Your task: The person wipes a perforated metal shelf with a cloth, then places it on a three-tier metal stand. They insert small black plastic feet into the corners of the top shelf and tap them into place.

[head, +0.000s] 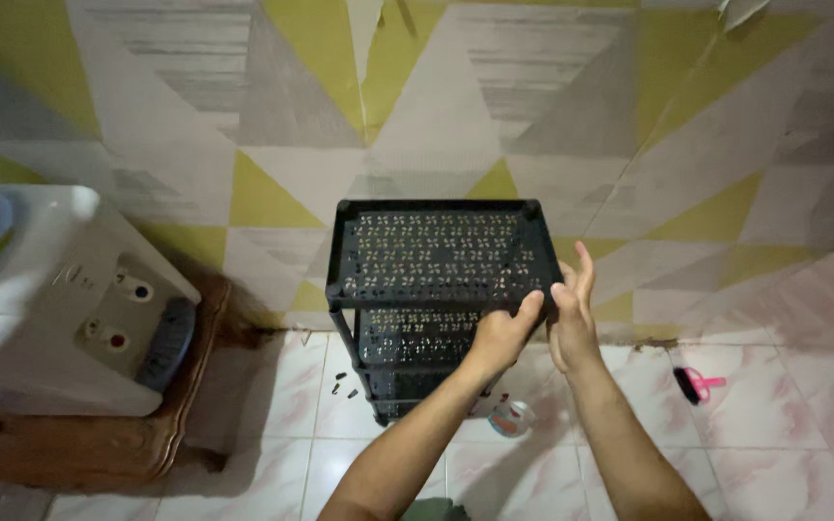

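Gripping black rack (433,256) corner, left hand (502,335) clenched, right hand (572,311) released, water dispenser (60,299) alongside, pink brush (697,383) near.

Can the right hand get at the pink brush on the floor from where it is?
Probably yes. The right hand is open beside the black shelf rack, holding nothing, and the pink brush lies on bare tile below it with nothing between.

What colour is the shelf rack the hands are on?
Black. The perforated plastic rack shows best in the head view, against the yellow and grey wall.
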